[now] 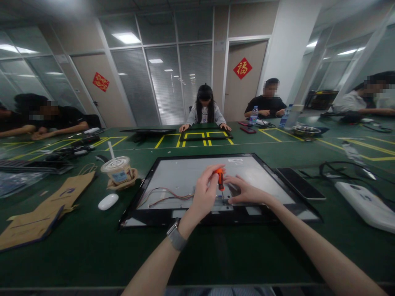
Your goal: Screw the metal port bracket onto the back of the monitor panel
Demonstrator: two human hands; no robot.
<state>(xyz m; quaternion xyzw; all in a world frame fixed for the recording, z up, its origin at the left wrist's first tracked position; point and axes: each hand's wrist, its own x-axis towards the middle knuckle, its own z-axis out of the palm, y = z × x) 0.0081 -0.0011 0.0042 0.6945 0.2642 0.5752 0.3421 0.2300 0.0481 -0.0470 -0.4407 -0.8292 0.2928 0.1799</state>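
A display panel [173, 174] with a grey metal back and black frame lies flat on the table in front of me. My left hand [205, 191], with a watch on its wrist, is closed around a screwdriver [220, 180] with an orange-red and black handle. The screwdriver stands nearly upright, its shaft pointing down at the small parts near the panel's lower middle. Beside the shaft, my right hand [243, 191] rests on the panel, thumb and fingers apart. Thin red and dark wires [166, 197] run across the panel towards my left hand.
On the left are a lidded drink cup [119, 170], a white earbud case [108, 202] and a brown paper bag [52, 201]. A dark phone [299, 183] and a white device [365, 205] lie right. Across the table, a person's hands touch a black frame [205, 135].
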